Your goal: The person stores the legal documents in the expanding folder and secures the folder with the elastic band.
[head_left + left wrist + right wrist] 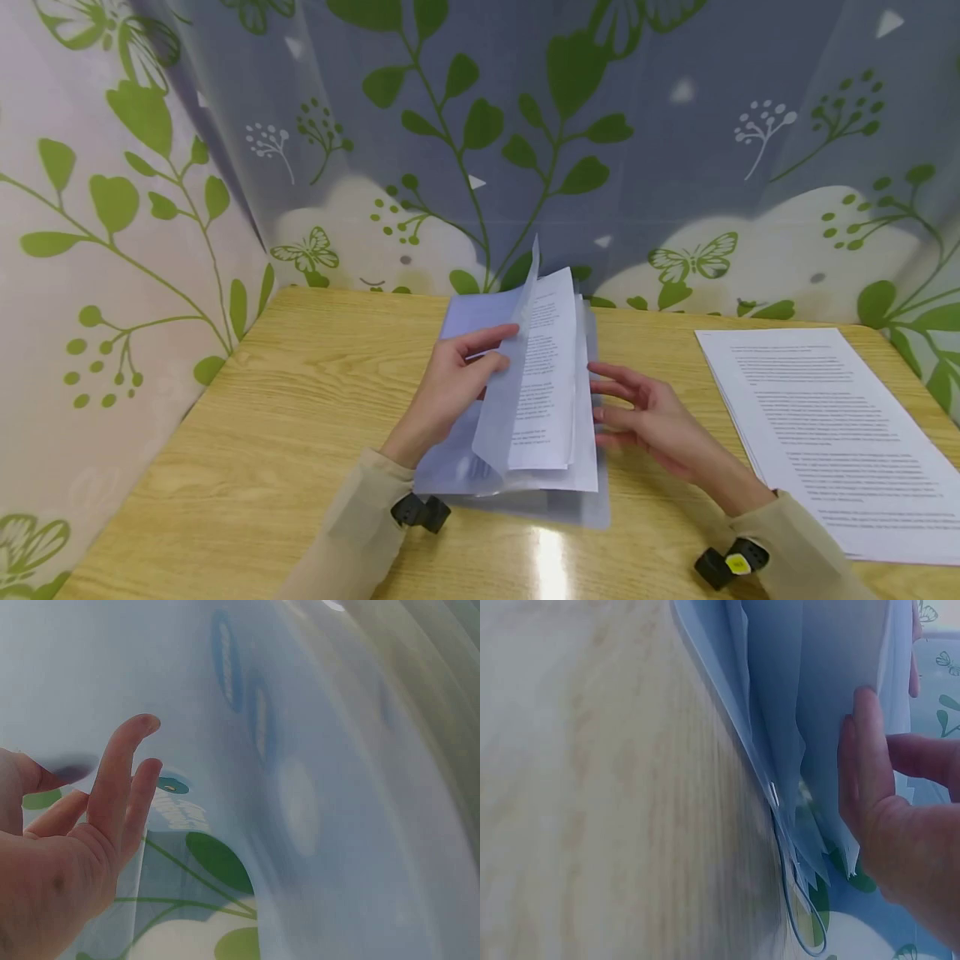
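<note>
A translucent bluish document folder [461, 467] lies spread on the table, with printed sheets [547, 375] standing partly raised at its middle. A clear plastic leaf [498, 417] leans up along the left side of these sheets. My left hand [450, 387] touches that leaf with forefinger and thumb; in the left wrist view the fingers [112, 780] are spread, slightly bent, before the see-through plastic. From the right, my right hand [652, 417] touches the papers' edge with extended fingers. The right wrist view shows its fingers [870, 742] lying along the upright sheets.
To the right lies a stack of printed paper [825, 433] on the wooden table [322, 375]. A patterned curtain [525, 167] hangs directly behind the table's far edge and along the left. A thin cord loop [806, 945] shows near the folder's edge in the right wrist view.
</note>
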{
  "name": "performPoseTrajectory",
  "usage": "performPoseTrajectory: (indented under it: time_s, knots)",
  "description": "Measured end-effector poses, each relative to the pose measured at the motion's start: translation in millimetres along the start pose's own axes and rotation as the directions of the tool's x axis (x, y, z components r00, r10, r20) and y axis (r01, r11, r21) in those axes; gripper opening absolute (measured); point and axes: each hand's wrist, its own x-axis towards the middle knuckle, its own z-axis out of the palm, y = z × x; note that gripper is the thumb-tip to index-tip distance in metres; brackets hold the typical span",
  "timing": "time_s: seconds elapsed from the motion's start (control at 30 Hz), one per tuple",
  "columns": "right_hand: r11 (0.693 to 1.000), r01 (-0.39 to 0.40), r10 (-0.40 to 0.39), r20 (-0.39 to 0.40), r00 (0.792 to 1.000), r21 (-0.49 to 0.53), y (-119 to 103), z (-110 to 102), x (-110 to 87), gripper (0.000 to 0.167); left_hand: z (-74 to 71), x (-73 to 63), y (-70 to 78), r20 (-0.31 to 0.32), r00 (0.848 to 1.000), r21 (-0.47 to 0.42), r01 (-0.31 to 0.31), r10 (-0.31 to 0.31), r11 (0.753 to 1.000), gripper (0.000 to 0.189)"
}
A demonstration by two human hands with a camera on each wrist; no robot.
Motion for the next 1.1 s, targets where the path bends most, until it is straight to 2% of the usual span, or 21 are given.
performPoseTrajectory:
  time_s: [0.33,0.83,1.1]
  knots:
    - [0.999,-0.003,0.002,0.025,1.000,0.032,3.0,2.8,-3.1,0.074,-0.5,-0.2,0.7,-0.004,1.000,0.000,-0.001,0.001,1.000,0.042]
    - [1.000,-0.011,0.011,0.009,1.000,-0.008,2.5,10.8,1.7,0.073,0.1,-0.3,0.1,-0.005,1.000,-0.009,0.000,0.000,1.000,0.043]
    - [1.000,-0.019,0.019,0.007,1.000,-0.023,1.8,8.1,0.1,0.071,0.4,0.7,-0.9,-0.005,1.000,-0.013,-0.001,0.001,1.000,0.043]
